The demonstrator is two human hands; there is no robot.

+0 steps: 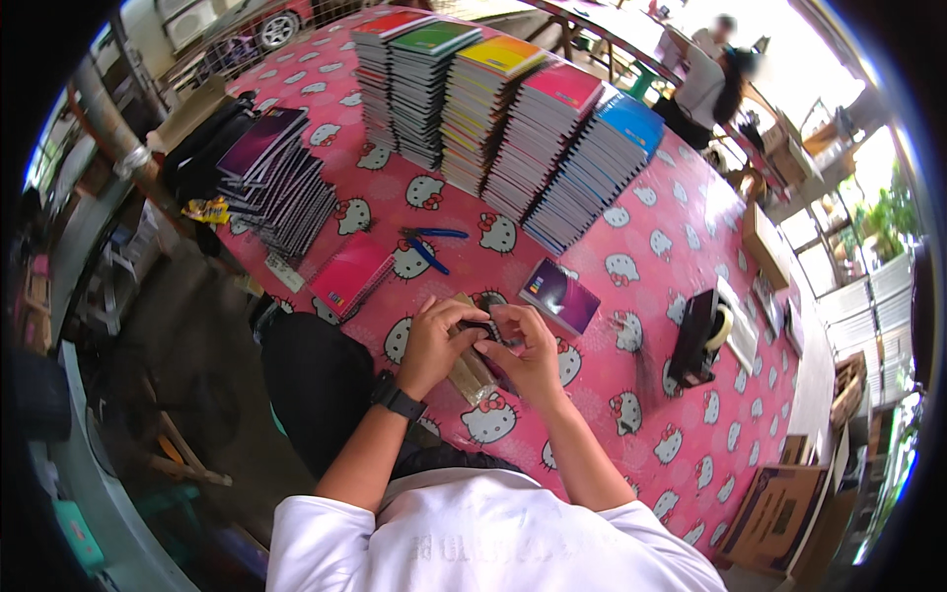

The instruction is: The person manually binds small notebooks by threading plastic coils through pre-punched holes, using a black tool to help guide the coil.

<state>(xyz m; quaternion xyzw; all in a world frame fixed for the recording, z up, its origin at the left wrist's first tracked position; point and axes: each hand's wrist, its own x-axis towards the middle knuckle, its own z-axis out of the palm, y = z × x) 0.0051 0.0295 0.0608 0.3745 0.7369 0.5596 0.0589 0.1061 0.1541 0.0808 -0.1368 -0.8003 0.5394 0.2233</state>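
My left hand (439, 342) and my right hand (530, 353) meet near the table's front edge. Both have curled fingers pinching at a small dark thing that they largely hide; I cannot make out its kind. Beneath them lies a brown block-shaped piece (473, 380) with a shiny, clear-looking surface. Just beyond my right hand is a purple spiral notebook (562, 296). A pink spiral notebook (349, 275) rests to the left of my hands, and blue-handled cutting pliers (430, 245) lie past them.
Tall stacks of spiral notebooks (498, 118) in several colours stand at the back. A leaning pile of purple notebooks (281, 187) is at the left. A black tape dispenser (700, 340) sits at the right, and a cardboard box (774, 518) lies low right. People (705, 84) are farther off.
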